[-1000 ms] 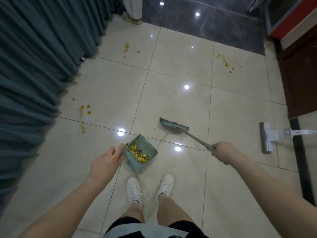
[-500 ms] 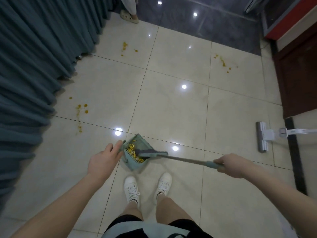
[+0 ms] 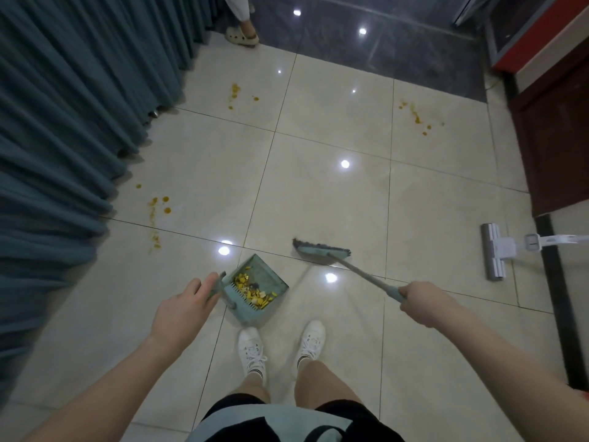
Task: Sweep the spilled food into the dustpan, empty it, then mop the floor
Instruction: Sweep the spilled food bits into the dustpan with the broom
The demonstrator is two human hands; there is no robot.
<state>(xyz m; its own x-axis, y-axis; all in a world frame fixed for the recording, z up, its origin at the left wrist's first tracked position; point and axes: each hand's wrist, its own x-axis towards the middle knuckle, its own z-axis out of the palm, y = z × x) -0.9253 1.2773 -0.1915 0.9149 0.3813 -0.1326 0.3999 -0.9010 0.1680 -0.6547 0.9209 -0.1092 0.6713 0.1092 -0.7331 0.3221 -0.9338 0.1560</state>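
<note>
Your left hand (image 3: 183,306) is wrapped around the dustpan handle, just left of centre frame. The dustpan (image 3: 258,287) sits on the floor (image 3: 318,193) right in front of your white shoes (image 3: 251,346), mouth pointing to the upper right. Yellow food bits (image 3: 251,287) are piled inside it against the comb teeth at the back wall.

Your right hand (image 3: 420,298) is clamped on the broom handle, right of centre. The broom (image 3: 322,250) angles up-left from that hand; its head is just to the upper right of the dustpan mouth, apart from it. The head is blurred, so contact with the floor is hard to tell.

Orange stains and crumbs on the tiles:
- left patch (image 3: 157,208), near the curtain (image 3: 63,122), mid-left of frame
- upper patch (image 3: 236,94), upper centre-left
- right patch (image 3: 416,118), upper right

The mop (image 3: 494,250) lies on the floor at the right edge, its white head flat and its handle running out of frame. It is well apart from the broom. Dark wooden furniture (image 3: 548,138) sits above it along the right side.

Another person's foot in a sandal (image 3: 240,36) stands at the top of frame, where the light tiles meet the dark ones.
</note>
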